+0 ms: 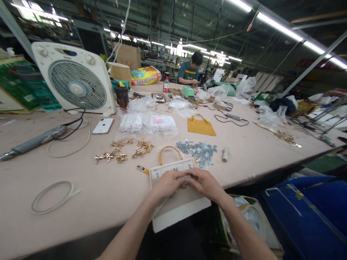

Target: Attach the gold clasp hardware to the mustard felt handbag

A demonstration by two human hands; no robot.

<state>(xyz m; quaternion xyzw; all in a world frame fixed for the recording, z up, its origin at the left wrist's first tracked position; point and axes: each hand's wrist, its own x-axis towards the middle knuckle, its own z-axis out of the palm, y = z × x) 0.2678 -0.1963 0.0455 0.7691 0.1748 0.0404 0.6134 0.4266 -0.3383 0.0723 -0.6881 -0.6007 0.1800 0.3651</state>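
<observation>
A pale, flat handbag piece (181, 213) lies at the table's front edge, its lower part jutting past it. From its top rises a yellow loop handle (170, 147), and a yellow strap (142, 169) with a gold fitting sticks out at the left. My left hand (171, 183) and my right hand (203, 182) meet over the piece's upper middle, fingers curled together. Whatever is between the fingertips is hidden. Small metal fittings (158, 175) show along the top band. Just beyond are a heap of silver metal plates (197, 151) and piles of gold clasps (142, 148).
A white fan (77, 86), a phone (103, 126) and a grey electric screwdriver (38, 141) are at left. Behind lie bagged parts (148, 123) and a yellow bag (201, 126). A tape roll (225, 154) stands right. Another person (189, 70) sits at the far end.
</observation>
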